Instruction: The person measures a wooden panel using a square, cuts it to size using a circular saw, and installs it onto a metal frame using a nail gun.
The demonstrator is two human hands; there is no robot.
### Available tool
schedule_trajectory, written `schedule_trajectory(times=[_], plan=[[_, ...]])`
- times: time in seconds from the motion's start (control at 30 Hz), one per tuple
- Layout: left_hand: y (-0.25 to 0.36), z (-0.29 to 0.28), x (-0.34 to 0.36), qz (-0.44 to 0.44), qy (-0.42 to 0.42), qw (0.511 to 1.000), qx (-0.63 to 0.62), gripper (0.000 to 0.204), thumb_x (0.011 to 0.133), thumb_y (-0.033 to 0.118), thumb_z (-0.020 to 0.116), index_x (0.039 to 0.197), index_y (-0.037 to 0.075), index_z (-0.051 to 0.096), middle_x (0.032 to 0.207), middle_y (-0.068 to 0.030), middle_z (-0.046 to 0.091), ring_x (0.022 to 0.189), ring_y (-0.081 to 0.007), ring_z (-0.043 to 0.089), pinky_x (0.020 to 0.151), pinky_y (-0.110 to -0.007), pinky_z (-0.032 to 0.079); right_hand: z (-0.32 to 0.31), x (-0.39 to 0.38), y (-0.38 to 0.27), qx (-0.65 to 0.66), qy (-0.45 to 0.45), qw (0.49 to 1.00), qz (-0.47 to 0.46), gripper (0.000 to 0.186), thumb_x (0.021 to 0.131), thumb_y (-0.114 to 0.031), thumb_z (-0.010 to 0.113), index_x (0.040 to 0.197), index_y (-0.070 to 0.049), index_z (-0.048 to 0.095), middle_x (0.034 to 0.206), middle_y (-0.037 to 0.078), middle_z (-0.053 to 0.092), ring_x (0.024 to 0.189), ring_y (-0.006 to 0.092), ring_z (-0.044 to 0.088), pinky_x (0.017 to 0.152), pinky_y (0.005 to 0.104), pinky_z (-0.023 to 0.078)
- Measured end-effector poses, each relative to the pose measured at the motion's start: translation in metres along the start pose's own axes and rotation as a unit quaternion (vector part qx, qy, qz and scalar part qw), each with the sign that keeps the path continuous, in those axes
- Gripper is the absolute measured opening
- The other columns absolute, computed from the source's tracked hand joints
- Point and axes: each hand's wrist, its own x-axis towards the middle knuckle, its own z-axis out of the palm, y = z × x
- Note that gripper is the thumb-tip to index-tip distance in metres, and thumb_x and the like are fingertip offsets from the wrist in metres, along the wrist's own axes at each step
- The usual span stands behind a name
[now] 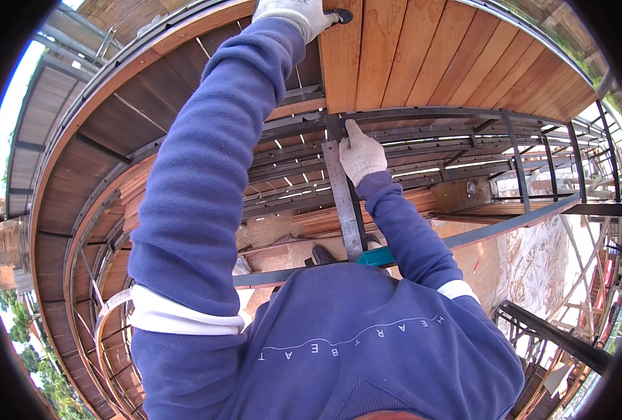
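One teal-handled steel rule (344, 199) lies nearest, along a dark beam (334, 127); beside its far end, the gloved right hand (363, 152), one finger toward the near-left corner of the planks (423, 49). Farther, the left hand (293, 12) at their left edge! Fingers clamped? Cannot tell, either hand.

a head-worn fisheye looks steeply down, close over the blue sweatshirt (409, 357), toward the gloved hands (363, 155).

Blue sleeves (192, 182) with white bands (185, 311), off-white gloves (365, 155), orange-brown planks (412, 59), silver-grey ruler (343, 199), teal handle (375, 257), seemingly black shoes (323, 255)
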Motion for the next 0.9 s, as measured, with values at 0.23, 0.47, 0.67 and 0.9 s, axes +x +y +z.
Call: schedule_trajectory(times=[0.23,0.47,0.67,0.9], plan=[[-0.0014,0.0028,-0.0003,0.006,0.004,1.0,0.009,0.083,0.075,0.042,0.082,0.141,0.005,0.048,0.146,-0.0143,0.051,0.139,-0.0285,0.043,0.118,-0.042,0.03,0.0043,0.001,0.0012,-0.007,0.013,1.0,-0.016,0.044,0.09,-0.021,0.056,0.132,-0.012,0.059,0.08,0.022,0.067,0.077,0.0423,0.066,0.07,0.0523,0.053],[-0.0004,0.002,0.0005,0.002,-0.008,1.0,0.012,0.083,0.076,0.043,0.081,0.142,0.005,0.047,0.146,-0.0144,0.05,0.139,-0.0288,0.043,0.118,-0.043,0.03,0.0078,0.0006,0.0059,-0.004,0.036,0.998,-0.044,0.047,0.089,-0.02,0.058,0.135,-0.011,0.057,0.078,0.022,0.067,0.075,0.0421,0.066,0.069,0.0519,0.053],[-0.0003,0.0011,0.001,-0.003,-0.016,1.0,0.015,0.084,0.077,0.044,0.081,0.143,0.006,0.047,0.148,-0.0143,0.049,0.14,-0.0289,0.042,0.118,-0.042,0.029,0.0033,-0.0034,0.0042,-0.002,0.022,0.999,-0.04,0.048,0.087,-0.018,0.058,0.134,-0.011,0.057,0.077,0.022,0.066,0.075,0.0421,0.066,0.069,0.0523,0.053],[-0.0004,0.0008,0.0011,-0.004,-0.02,1.0,0.009,0.083,0.076,0.042,0.082,0.143,0.006,0.047,0.148,-0.0141,0.049,0.14,-0.0289,0.042,0.118,-0.043,0.03,0.0023,-0.0034,0.0056,0.001,0.029,0.994,-0.102,0.044,0.087,-0.019,0.058,0.13,-0.009,0.056,0.068,0.02,0.065,0.068,0.0398,0.066,0.067,0.0524,0.052]])
